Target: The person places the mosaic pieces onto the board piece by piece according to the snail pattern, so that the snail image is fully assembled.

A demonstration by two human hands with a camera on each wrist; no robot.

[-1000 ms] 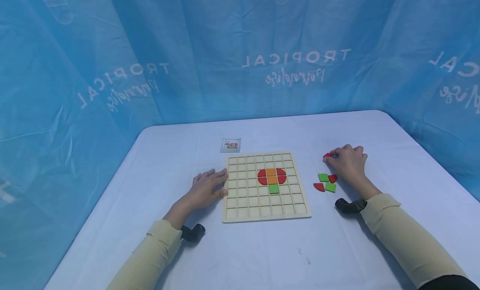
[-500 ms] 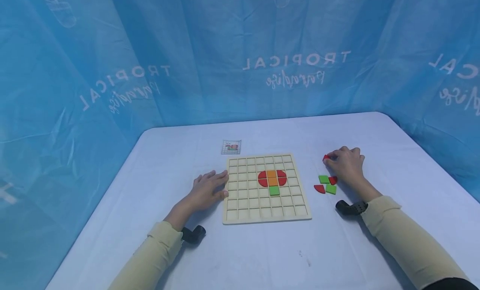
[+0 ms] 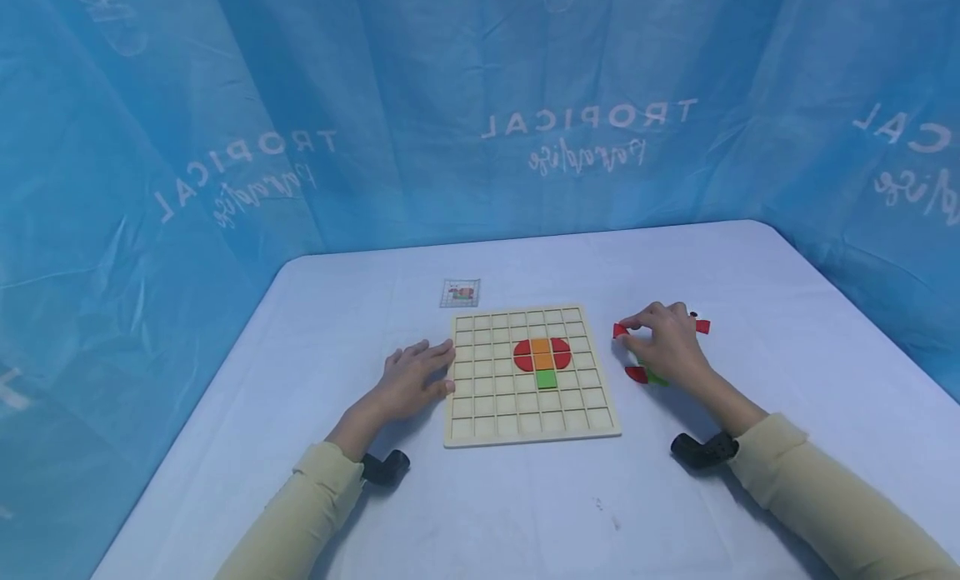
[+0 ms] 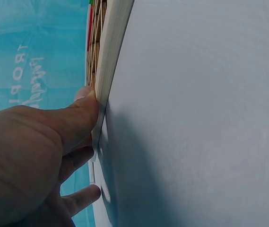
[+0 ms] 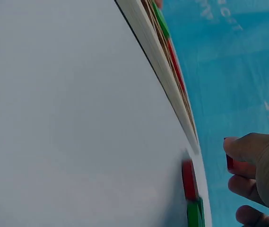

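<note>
My right hand (image 3: pixel 666 344) pinches a small red tile (image 3: pixel 619 331) between thumb and fingertips, held just right of the board; in the right wrist view the red tile (image 5: pixel 229 161) shows as a thin edge under the thumb. My left hand (image 3: pixel 408 382) rests along the left side of the pale wooden grid board (image 3: pixel 495 407), fingers relaxed. The left wrist view has its thumb (image 4: pixel 80 113) against the board's edge (image 4: pixel 110 52). Red quarter-round tiles (image 3: pixel 522 362) flank an orange column (image 3: pixel 542 354) on the board, with a green square (image 3: pixel 547 378) below it.
Under my right hand lie a red quarter-round (image 3: pixel 637 374) and a green tile (image 3: pixel 656 379), partly hidden. Beyond that hand is a red piece (image 3: pixel 702 326) with a small black dot by it. A small picture card (image 3: pixel 460 293) lies behind the board. Blue curtains (image 3: pixel 420 163) surround the white table.
My right hand has moved left and toward the board with the red tile, passing over the loose tiles and uncovering a red piece behind it. The left hand has stayed put.
</note>
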